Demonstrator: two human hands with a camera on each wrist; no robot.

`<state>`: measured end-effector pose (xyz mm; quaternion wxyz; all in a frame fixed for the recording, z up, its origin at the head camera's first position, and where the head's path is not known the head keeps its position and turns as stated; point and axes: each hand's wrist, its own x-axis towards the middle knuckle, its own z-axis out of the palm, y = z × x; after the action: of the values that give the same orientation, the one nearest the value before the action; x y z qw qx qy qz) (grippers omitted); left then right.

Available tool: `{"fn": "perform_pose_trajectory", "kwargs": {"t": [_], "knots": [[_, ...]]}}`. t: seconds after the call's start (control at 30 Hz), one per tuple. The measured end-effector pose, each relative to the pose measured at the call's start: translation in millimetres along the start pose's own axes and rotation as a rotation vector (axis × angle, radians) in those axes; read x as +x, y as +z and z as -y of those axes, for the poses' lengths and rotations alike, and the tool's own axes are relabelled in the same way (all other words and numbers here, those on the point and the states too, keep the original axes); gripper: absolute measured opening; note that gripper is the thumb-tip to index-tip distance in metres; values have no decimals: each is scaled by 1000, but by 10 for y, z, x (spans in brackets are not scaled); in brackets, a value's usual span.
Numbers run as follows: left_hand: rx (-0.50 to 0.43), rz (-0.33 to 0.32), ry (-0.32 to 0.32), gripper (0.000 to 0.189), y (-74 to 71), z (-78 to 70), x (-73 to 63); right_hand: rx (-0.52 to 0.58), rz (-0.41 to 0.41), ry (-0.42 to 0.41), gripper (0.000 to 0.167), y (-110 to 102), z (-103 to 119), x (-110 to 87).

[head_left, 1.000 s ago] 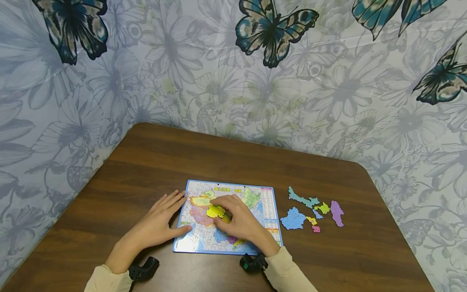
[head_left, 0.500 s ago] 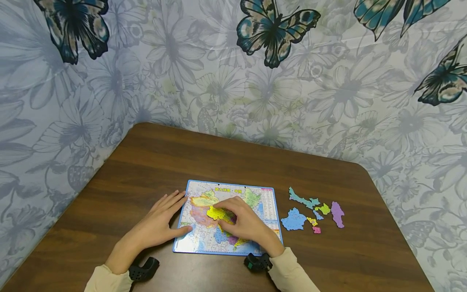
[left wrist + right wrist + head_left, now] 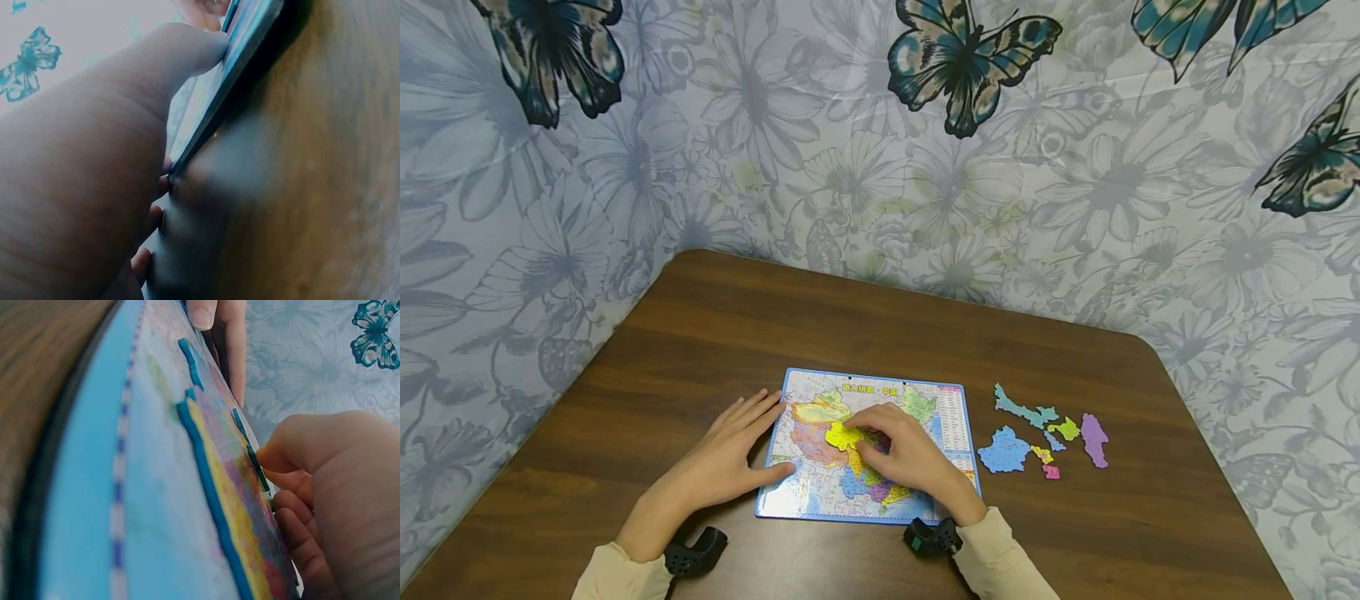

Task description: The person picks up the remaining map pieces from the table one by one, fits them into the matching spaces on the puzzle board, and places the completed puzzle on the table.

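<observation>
A map puzzle board (image 3: 801, 504) with a blue rim lies on the table. My left hand (image 3: 718, 462) rests at its left edge, fingers spread along the side and thumb on the surface; the left wrist view shows the thumb (image 3: 203, 50) over the edge. My right hand (image 3: 906, 450) is bent over the middle of the board, index finger and thumb at the right side of a bright yellow puzzle piece (image 3: 841, 435). In the right wrist view, the right thumb (image 3: 281, 450) meets the edge of a raised piece (image 3: 253, 456). The other right fingers curl under the palm.
Right of the board lie loose puzzle pieces: a teal strip (image 3: 1018, 406), a large blue piece (image 3: 1003, 451), a purple piece (image 3: 1093, 440), a yellow-green piece (image 3: 1066, 428) and several smaller ones. The brown table (image 3: 880, 325) ends at a patterned cloth (image 3: 760, 167).
The right hand has shifted slightly right, its index finger drawing back across the yellow piece. More of that piece and of the orange-yellow piece below it shows. The left hand stays put.
</observation>
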<state>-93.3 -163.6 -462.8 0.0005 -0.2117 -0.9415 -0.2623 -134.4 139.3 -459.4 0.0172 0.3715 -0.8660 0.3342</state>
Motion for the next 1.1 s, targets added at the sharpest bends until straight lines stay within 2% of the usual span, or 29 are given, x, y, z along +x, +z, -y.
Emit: {"fn": "perform_pose_trajectory", "kwargs": {"t": [1.1], "knots": [[5, 1, 3, 95, -8, -17, -1, -8, 20, 36, 31, -7, 26, -5]]}}
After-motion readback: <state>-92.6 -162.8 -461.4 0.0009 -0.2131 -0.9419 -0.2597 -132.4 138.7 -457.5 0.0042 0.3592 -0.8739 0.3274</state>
